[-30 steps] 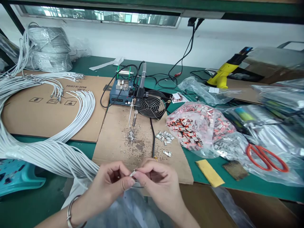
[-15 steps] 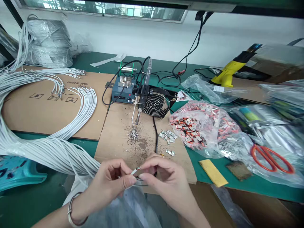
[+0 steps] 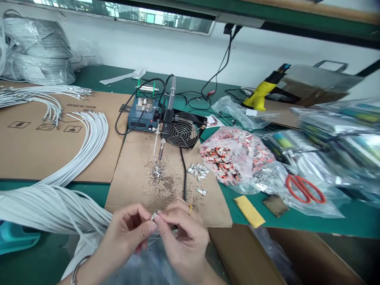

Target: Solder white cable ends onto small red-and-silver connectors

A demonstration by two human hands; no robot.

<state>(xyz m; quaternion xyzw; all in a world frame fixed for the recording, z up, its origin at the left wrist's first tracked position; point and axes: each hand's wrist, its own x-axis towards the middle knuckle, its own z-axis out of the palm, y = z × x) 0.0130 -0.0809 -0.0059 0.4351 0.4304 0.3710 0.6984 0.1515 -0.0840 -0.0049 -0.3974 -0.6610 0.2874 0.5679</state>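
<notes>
My left hand (image 3: pixel 129 229) pinches a white cable (image 3: pixel 153 216) close to its end, between thumb and forefinger. At that end, the thumb and forefinger of my right hand (image 3: pixel 185 233) are pressed together over the tip, so the thin wires there are mostly hidden. Both hands are close together, above the front edge of a cardboard sheet (image 3: pixel 127 194). Left of my left hand lies a thick bundle of white cables (image 3: pixel 59 206). Beyond the hands stands a soldering iron (image 3: pixel 168 114) in its holder, tip down over a heap of solder bits (image 3: pixel 157 171).
A blue soldering station (image 3: pixel 141 120) and a black fan (image 3: pixel 183 132) stand behind. To the right are small metal connectors (image 3: pixel 198 170), a bag of orange-and-silver parts (image 3: pixel 225 158), a yellow sponge (image 3: pixel 249 211), red-handled scissors (image 3: pixel 305 189) and a yellow heat gun (image 3: pixel 261 93).
The view has turned rightward, so the bench appears shifted left. My right fingers have closed in on the cable end, covering the coloured wires that showed before. The hands are nearer each other.
</notes>
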